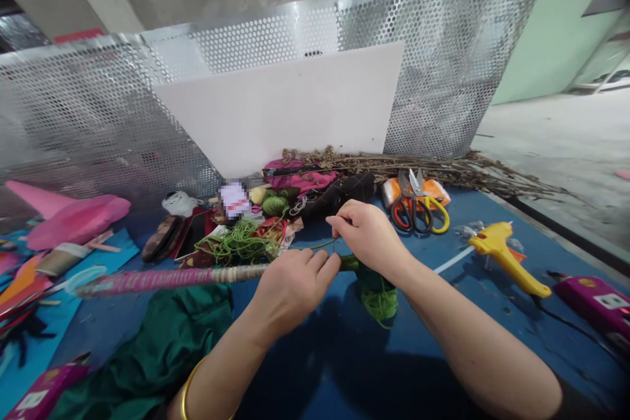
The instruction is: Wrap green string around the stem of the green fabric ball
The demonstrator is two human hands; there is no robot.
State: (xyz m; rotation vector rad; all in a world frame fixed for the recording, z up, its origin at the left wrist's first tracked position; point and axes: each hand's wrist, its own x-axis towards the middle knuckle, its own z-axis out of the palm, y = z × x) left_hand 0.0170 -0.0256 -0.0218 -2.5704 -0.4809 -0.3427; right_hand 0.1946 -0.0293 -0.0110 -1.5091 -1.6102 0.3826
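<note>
My left hand (pixel 295 285) is wrapped over a long stick (pixel 172 279) covered in magenta and pale bands, which lies crosswise above the table. To the right of those fingers the stick's end is green, and a bunch of green yarn (pixel 381 305) hangs below it. My right hand (pixel 371 236) is closed in a pinch just above that end. A thin thread (pixel 333 246) runs down from its fingertips toward my left fingers. Just behind my left hand lies a tangle of green yarn (pixel 241 241). Dark green satin cloth (pixel 182 325) lies near my left forearm.
Two pairs of scissors (pixel 412 200) rest on an orange-white packet. A yellow glue gun (pixel 512 259) and a magenta device (pixel 595 305) lie right. Dry twigs (pixel 457 167) and a white board (pixel 300 102) stretch along the back. A pink cone-shaped piece (pixel 73 216) sits left.
</note>
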